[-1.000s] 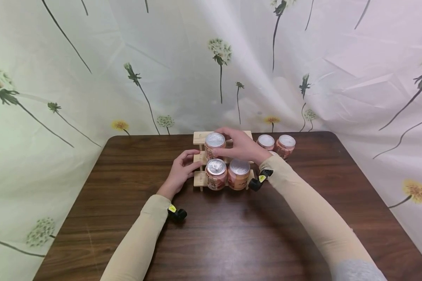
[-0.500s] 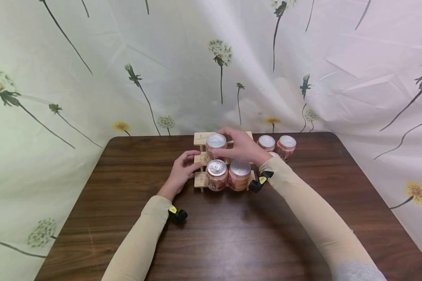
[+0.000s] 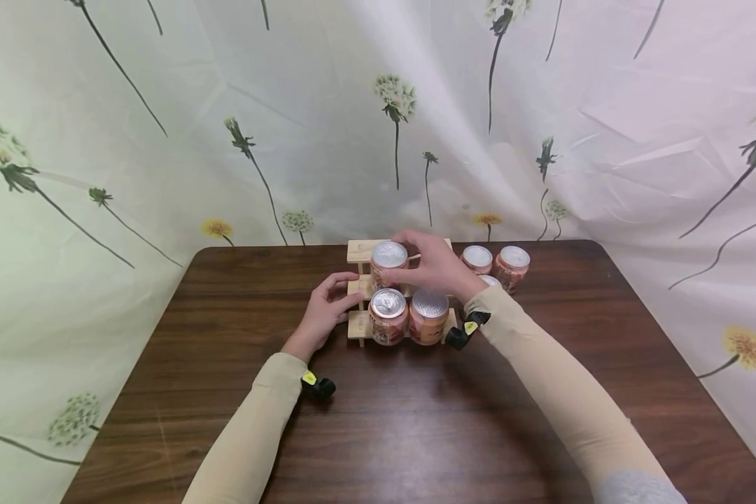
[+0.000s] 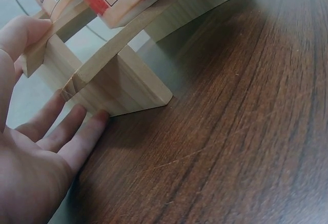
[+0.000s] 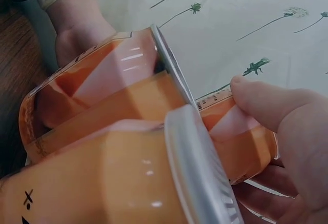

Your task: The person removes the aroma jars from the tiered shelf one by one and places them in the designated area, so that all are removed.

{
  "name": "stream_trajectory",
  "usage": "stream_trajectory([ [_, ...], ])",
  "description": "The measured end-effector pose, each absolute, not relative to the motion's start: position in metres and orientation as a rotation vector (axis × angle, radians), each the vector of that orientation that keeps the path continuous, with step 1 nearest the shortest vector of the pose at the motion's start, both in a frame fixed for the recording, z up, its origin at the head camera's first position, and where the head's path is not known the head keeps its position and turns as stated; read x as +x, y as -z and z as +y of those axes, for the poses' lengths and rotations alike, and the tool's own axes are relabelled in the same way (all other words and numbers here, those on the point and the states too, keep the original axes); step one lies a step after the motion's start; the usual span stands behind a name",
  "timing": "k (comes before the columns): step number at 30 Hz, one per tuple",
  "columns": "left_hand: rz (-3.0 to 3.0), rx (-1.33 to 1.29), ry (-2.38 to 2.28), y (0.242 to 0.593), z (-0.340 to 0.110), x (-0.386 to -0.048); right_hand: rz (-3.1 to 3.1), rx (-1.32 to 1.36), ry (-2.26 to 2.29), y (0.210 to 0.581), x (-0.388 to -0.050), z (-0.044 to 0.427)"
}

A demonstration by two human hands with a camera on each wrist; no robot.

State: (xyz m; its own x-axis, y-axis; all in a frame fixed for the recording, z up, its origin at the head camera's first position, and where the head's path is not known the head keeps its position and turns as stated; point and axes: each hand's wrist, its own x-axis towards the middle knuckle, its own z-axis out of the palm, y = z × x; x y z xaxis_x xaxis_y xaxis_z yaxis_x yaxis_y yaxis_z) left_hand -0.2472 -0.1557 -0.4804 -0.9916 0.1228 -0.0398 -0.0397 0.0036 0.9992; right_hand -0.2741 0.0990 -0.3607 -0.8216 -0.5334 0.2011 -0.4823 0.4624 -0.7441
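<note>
A three-tier wooden rack (image 3: 358, 327) stands near the back of the table. My left hand (image 3: 323, 311) grips the left end of its middle tier; in the left wrist view the thumb lies on that tier and the fingers touch the rack's side. My right hand (image 3: 437, 266) holds an orange-pink can (image 3: 389, 256) with a silver lid, upright at the left of the middle tier, thumb in front and fingers behind. Two similar cans, a left one (image 3: 388, 318) and a right one (image 3: 430, 318), stand side by side on the lowest tier. Part of the upper tiers is hidden behind the right hand.
Right of the rack, a can (image 3: 476, 259) and another can (image 3: 512, 268) stand on the dark wooden table (image 3: 378, 434). A third can (image 3: 490, 281) is mostly hidden by the right wrist. A dandelion-print curtain (image 3: 327, 140) hangs behind the table.
The can in my right hand has shifted very slightly to the right along the middle tier. My left hand stays in place on the rack.
</note>
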Motion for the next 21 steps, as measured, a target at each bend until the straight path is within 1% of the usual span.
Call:
stream_trajectory([
  [21, 2.160, 0.092, -2.126, 0.480, -0.155, -0.247, 2.673, -0.832, 1.495, 0.351, -0.265, 0.120],
])
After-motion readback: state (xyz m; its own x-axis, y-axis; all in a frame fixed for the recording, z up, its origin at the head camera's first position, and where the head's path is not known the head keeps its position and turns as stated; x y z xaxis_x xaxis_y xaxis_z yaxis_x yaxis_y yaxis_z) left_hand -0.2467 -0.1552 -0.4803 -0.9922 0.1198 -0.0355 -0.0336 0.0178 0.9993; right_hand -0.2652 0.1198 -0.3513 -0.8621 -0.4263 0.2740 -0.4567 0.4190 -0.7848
